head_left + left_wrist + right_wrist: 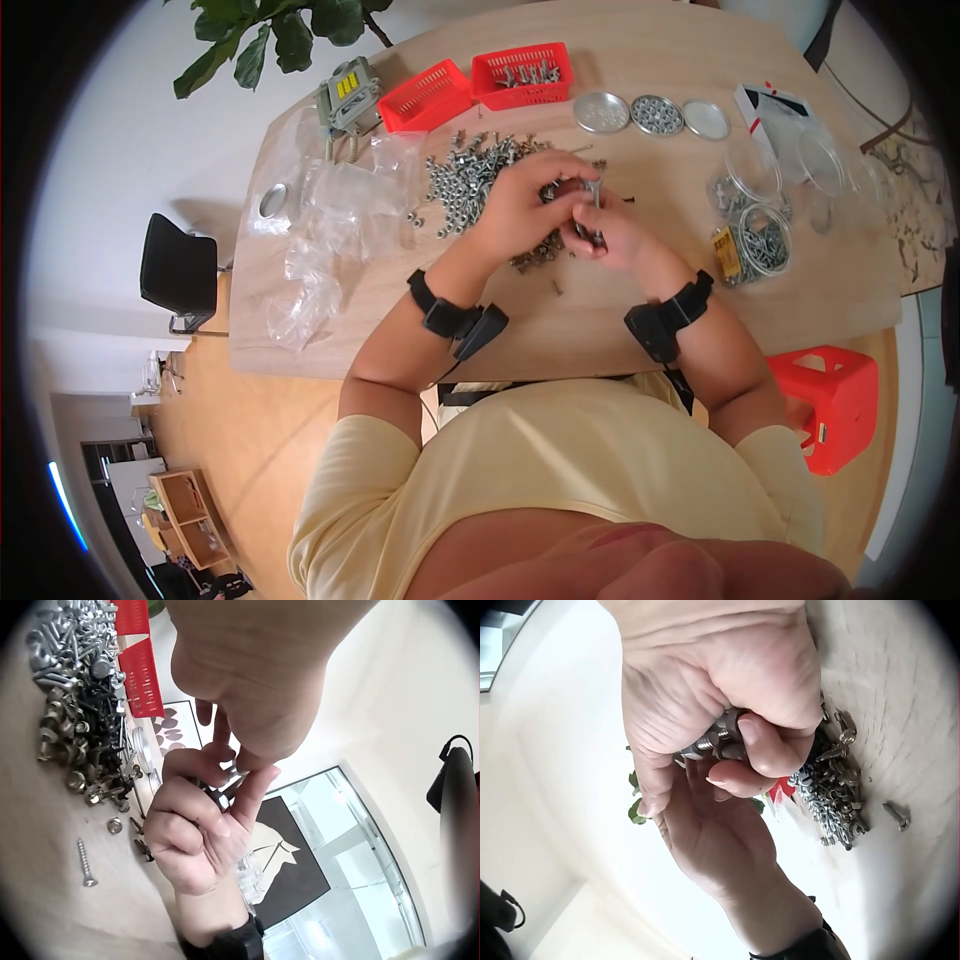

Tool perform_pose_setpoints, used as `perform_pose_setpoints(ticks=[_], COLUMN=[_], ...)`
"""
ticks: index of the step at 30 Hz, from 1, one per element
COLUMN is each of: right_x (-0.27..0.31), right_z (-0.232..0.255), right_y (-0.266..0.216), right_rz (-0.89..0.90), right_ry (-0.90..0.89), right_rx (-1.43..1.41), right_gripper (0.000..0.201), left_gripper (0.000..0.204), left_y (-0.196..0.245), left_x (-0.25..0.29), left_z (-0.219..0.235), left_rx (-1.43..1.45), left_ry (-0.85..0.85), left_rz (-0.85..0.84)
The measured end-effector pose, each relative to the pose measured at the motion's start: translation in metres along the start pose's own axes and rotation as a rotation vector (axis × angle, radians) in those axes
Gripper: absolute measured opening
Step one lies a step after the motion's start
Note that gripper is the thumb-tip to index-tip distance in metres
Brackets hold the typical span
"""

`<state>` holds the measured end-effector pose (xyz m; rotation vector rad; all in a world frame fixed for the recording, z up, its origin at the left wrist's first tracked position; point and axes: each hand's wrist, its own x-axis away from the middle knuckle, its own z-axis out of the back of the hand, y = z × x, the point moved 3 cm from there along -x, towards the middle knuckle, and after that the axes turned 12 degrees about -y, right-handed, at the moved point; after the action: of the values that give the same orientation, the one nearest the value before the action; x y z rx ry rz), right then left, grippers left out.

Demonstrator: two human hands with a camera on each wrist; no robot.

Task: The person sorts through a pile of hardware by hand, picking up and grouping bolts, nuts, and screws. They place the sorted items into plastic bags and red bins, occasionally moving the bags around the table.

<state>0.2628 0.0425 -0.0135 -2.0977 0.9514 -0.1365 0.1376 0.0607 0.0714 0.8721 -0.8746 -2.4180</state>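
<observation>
My left hand (525,200) and right hand (612,235) meet over the loose hardware. A silvery bolt (593,190) stands where the fingertips come together, with my left thumb and fingers pinching at it. My right hand (191,832) curls round several bolts (223,799), its thumb stretched up toward the left fingers. In the right wrist view, dark bolts (724,739) with threaded shanks lie in the curled right palm, partly hidden by the fingers. Below the hands spreads a pile of nuts, bolts and screws (465,185).
Two red baskets (425,97) stand at the back, one with bolts. Three round metal dishes (602,113) sit to their right. Clear bags (350,200) lie left. Tubs of screws (765,245) stand right. A loose screw (85,862) lies near the pile.
</observation>
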Motion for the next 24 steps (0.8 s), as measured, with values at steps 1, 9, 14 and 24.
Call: perform_pose_setpoints(ticks=[1,9,14,24], right_x=[0.0,-0.001,0.0,0.002], right_z=[-0.003,-0.021,-0.022,-0.021], right_y=[0.0,0.006,0.012,0.017], right_rz=[-0.039,-0.212,-0.274,-0.411], right_ry=[0.034,-0.005,-0.031,-0.028], right_rx=[-0.007,0.087,0.097,0.126], right_gripper=[0.026,0.018,0.016,0.018], left_gripper=[0.029,0.033,0.025,0.027], left_y=[0.003,0.012,-0.004,-0.024], left_x=[0.006,0.052,0.071,0.079], left_z=[-0.001,0.009,0.009,0.002], left_rx=[0.068,0.023,0.189,0.227], left_ry=[-0.013,-0.116,-0.105,-0.086], left_rz=[0.055,-0.021,-0.087,-0.199])
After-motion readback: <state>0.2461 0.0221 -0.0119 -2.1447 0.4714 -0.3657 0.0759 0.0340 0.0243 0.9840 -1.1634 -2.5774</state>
